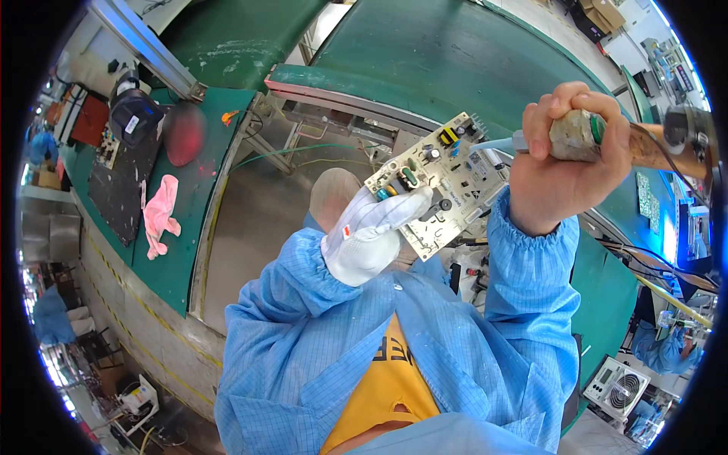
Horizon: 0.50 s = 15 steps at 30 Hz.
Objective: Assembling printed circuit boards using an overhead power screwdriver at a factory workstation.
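Left hand (364,239) was in a white glove, fingers clamped on the lower left edge of a pale circuit board (440,182), holding it up tilted in the air above the gap in front of the green conveyor belt (455,61), component side toward the camera. Board carried small parts: yellow, green and dark cylinders and blocks, with a finned piece at its upper corner.

Right hand (565,163) was bare, fist closed tight around the worn handle of a soldering tool (580,135) (handle grubby, with a green spot near the end). Tool's blue-grey front end (497,144) reached the board's right edge; couldn't tell whether the tip actually touched. A brown section of the tool ran on to the right, past the fist.

Both sleeves were light blue checked smock, with a yellow garment (387,387) showing underneath at the chest.

Off to the left, the green bench (189,220) carried a pink rag (159,214), a black mat (121,182), a round red object (185,133) and a dark device (133,112), all well apart from the hands. Lower right, a small grey fan unit (616,387) sat on the floor area, and another person in a blue smock (667,350) worked near the right rim.
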Tool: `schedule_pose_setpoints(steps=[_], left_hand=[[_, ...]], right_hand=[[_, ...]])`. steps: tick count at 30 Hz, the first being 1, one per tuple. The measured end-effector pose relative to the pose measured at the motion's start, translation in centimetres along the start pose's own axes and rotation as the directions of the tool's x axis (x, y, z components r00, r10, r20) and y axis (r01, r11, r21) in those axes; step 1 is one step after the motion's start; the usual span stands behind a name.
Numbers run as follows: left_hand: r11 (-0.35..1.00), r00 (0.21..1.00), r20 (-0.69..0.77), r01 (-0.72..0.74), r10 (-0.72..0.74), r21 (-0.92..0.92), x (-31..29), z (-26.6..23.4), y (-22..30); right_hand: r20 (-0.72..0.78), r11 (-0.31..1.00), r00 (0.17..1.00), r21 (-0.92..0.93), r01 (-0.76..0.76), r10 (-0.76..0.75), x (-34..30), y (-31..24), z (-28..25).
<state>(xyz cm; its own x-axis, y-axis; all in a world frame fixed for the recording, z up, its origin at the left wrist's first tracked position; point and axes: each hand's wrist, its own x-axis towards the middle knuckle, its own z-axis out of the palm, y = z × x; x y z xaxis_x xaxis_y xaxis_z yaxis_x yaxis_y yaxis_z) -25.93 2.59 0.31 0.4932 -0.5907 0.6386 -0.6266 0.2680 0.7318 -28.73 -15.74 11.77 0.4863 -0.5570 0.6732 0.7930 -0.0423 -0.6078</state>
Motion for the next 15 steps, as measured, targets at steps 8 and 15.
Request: schedule_pose_setpoints(steps=[8, 15], left_hand=[[0.962, 0.996, 0.045, -0.081, 0.072, 0.26, 0.4, -0.1, 1.5], [0.959, 0.994, 0.064, -0.102, 0.088, 0.263, 0.5, 0.0, 1.3]], right_hand=[[-0.032, 0.999, 0.998, 0.017, -0.049, 0.049, 0.1, 0.1, 0.3], [0.014, 1.0, 1.0, 0.01, -0.013, 0.013, 0.1, 0.2, 0.0]])
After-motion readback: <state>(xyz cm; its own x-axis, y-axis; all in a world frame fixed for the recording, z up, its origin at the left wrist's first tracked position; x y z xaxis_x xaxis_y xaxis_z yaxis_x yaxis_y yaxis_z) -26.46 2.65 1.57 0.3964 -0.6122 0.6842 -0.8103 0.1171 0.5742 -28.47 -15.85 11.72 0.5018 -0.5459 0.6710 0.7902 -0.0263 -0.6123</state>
